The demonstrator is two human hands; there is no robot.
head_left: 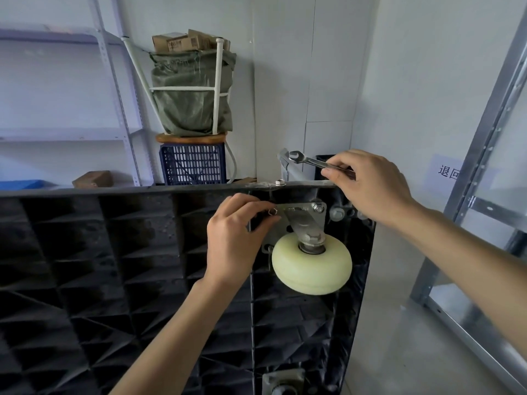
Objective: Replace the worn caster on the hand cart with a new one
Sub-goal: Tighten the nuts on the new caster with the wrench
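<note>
Cream caster (311, 263) sits between left hand (233, 238) pinching nut (273, 210) and right hand (368, 183) gripping wrench (310, 161).

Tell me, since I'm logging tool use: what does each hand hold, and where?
Right hand holds the wrench by its handle; left hand pinches a nut.

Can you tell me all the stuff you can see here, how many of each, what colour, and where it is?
hand cart: one, black ribbed underside, tipped up, fills the lower left.
caster: one, cream wheel on a grey metal bracket, at the cart's upper right corner.
nut: one, silver, at the caster plate's upper left corner.
wrench: one, silver, above the cart's top edge.
crate: one, blue, behind the cart.
sack: one, grey-green, on a stool above the crate.
cardboard boxes: several, brown, on the sack.
shelving: grey metal, left and right.
left hand: pinches the nut.
right hand: grips the wrench.
</note>
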